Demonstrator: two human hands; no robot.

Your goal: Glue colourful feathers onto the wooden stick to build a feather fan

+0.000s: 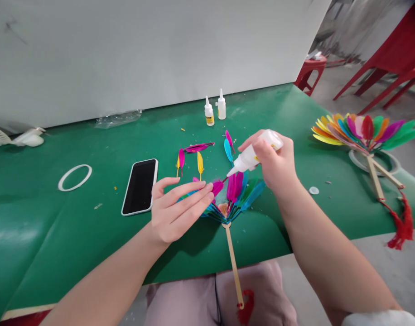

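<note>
My right hand is wrapped round a white glue bottle, tilted so its nozzle points down to the left. The nozzle tip meets the quill end of a magenta feather. That feather is pinched at the fingertips of my left hand. Below both hands lies a feather fan with blue, green and magenta feathers spread at its top. Its wooden handle reaches over the table edge, with a red tassel at the end. My left hand hides part of the fan's left side.
Loose yellow, magenta and blue feathers lie beyond the fan. Two glue bottles stand near the white panel. A phone and a white ring are to the left. A multicoloured feather fan rests at the right.
</note>
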